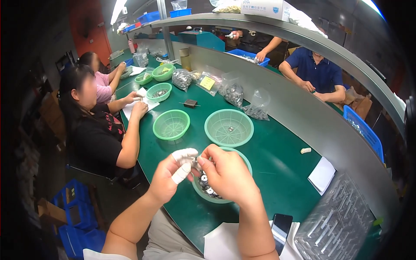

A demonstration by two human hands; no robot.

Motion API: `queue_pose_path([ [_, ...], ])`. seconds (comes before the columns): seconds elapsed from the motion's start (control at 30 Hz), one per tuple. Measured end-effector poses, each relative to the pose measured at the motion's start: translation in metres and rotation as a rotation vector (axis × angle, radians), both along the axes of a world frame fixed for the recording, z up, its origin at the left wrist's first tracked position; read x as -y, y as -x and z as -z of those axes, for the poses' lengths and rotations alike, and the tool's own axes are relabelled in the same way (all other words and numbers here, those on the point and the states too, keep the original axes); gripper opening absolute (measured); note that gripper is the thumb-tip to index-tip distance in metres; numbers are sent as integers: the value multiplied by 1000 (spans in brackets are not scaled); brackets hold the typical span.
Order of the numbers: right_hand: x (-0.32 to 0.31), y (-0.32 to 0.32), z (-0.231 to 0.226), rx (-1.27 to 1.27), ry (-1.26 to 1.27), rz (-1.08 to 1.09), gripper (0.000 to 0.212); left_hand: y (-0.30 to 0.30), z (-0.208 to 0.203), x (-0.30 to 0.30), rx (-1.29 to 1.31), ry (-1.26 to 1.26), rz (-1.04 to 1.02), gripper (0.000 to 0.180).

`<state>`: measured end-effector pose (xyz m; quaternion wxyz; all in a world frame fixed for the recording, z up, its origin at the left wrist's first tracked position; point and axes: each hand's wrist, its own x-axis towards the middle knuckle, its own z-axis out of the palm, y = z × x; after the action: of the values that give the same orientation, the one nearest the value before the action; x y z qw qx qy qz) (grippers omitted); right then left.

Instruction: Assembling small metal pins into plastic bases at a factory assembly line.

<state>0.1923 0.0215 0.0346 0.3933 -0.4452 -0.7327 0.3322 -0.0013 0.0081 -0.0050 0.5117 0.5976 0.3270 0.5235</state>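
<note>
My left hand [166, 177] wears white finger cots on thumb and forefinger. Its fingers are closed around one side of a small round metal part [195, 162]. On the other side my right hand [229, 173] pinches the same piece between thumb and fingertips; most of it is hidden by the fingers. Directly below both hands is a light green plastic basket [247, 167], partly covered by my right hand. Many small silvery and dark round metal parts [207, 189] lie in it. Just beyond stands another pale green basket [249, 130] with one small metal part [230, 129] at its bottom.
Left of that basket is a brighter green one [187, 126]. Bags of metal parts [234, 94] line the divider. At right are a folded white paper [322, 175], clear plastic trays [333, 216] and a phone [281, 229]. Co-workers sit at left [93, 130] and beyond the divider [316, 71].
</note>
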Motion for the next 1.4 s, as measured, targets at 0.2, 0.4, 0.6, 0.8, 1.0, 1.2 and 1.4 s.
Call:
queue_pose_path([
  [0.2,0,11,5,202,45,-99,17,3,40,13,169,294,140,31],
  [0.4,1,8,8,258,0,-103,18,2,40,17,272,340,146,32],
  [0.6,2,20,12,175,-64,-191,12,-6,28,24,550,784,162,49],
  [0.8,-1,24,24,142,-114,-255,12,11,61,22,749,835,326,38],
  [1.0,-5,13,17,23,-91,-166,10,1,41,16,593,642,196,25],
  [1.2,-10,-23,1,-401,-80,140,8,-3,43,-44,55,444,-75,22],
  [1.4,-11,-26,3,-506,-20,191,9,-40,29,-128,-371,124,-72,39],
])
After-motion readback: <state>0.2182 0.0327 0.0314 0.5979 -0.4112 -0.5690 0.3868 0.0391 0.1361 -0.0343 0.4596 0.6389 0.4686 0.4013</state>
